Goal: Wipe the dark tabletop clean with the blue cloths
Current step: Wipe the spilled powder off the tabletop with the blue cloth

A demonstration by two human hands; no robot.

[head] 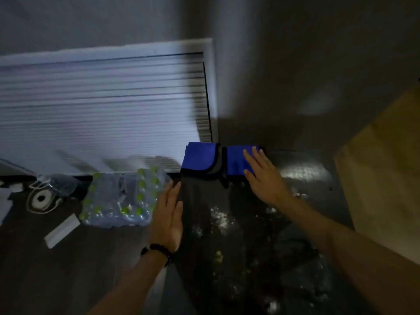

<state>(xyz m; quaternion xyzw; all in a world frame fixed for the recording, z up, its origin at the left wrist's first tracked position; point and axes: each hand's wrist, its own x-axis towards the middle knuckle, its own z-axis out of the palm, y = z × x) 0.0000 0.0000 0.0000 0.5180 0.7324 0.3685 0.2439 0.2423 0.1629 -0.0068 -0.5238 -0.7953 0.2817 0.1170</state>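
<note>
I see two folded blue cloths [218, 161] parked at the far edge of the dark worktop [229, 258], clear of the pale crumbs. My right hand [264, 178] lies flat on the right one, fingers [250, 159] spread, likely to slide it. My left hand [168, 214] hovers open, empty.

I see what looks like a dim room in a home: a window with closed white blinds [102, 110], plain grey walls [295, 64] and dark wood-look flooring [45, 269]. A shrink-wrapped pack of water bottles [122, 198] sits on the floor below the window.
</note>
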